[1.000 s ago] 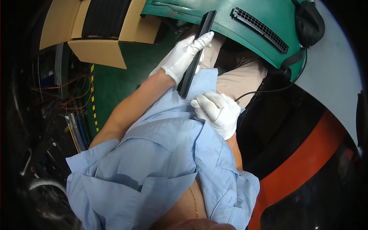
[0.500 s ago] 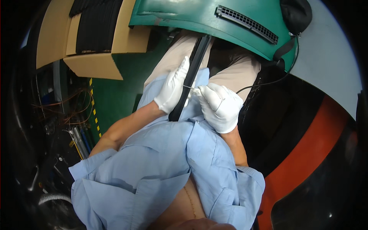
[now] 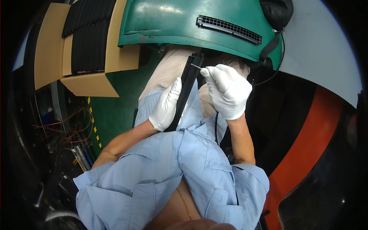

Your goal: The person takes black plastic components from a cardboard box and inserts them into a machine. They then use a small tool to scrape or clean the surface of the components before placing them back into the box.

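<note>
My left hand (image 3: pixel 165 106), in a white glove, wraps round a long black plastic strip (image 3: pixel 188 78) from its left side. The strip slants away from my belly over my lap, and small openings show along its far left side. In my right hand (image 3: pixel 230 92), also gloved in white, a thin metal tool (image 3: pixel 196 66) is pinched. Its tip reaches the strip close to the far end; whether it touches cannot be made out. The tool's handle is hidden in the closed fingers.
A black slotted grille (image 3: pixel 230 30) lies on the green table (image 3: pixel 165 23) ahead. At the far right sits a black pouch (image 3: pixel 276 14) with a strap and cord. An open cardboard box (image 3: pixel 90 86) on the left holds stacked black parts (image 3: pixel 89 50).
My right hand has moved farther from my body, bringing the tool from the strip's middle to near its far end. The strip has been turned and drawn closer, showing its openings.
</note>
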The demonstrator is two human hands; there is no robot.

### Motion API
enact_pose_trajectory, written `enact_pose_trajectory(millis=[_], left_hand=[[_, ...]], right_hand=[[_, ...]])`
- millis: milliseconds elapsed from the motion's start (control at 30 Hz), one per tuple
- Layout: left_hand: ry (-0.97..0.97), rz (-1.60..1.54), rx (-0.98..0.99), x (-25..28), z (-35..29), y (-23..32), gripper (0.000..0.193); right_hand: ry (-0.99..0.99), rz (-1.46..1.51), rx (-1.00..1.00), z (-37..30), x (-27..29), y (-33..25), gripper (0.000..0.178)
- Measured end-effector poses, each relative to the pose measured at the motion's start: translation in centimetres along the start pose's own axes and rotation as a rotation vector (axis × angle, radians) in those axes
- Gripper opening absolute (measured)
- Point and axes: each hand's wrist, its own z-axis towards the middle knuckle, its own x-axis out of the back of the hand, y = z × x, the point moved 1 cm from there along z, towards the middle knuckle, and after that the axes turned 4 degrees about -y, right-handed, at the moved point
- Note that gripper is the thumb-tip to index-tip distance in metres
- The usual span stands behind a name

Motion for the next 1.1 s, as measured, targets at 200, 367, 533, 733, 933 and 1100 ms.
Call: enact_pose_trajectory(millis=[200,367,533,733,933,1100], left_hand=[[0.0,0.004,-0.023,0.1,0.5,-0.5,0.052],[-0.019,0.037,-0.02,0.0,0.4,0.1,0.053],[-0.017,0.409,-0.248,0.6,0.8,1.2,0.049],[0.086,0.569,-0.802,0.7,5.4,4.6,0.051],[0.163,0.213,-0.52,-0.8,3.7,5.3,0.072],[0.103,0.28,-0.548,-1.1,3.4,4.7,0.07]], right_hand=[[0.038,0.014,-0.016,0.8,-0.1,1.0,0.013],[0.063,0.014,-0.028,1.1,0.0,1.6,0.012],[-0.001,0.608,-0.564,1.6,-0.4,2.4,0.023],[-0.326,0.602,-0.5,3.9,-0.6,-0.8,0.042],[-0.226,0.506,-0.376,2.3,0.8,-1.5,0.031],[-0.189,0.173,0.125,3.2,1.5,-0.3,0.013]])
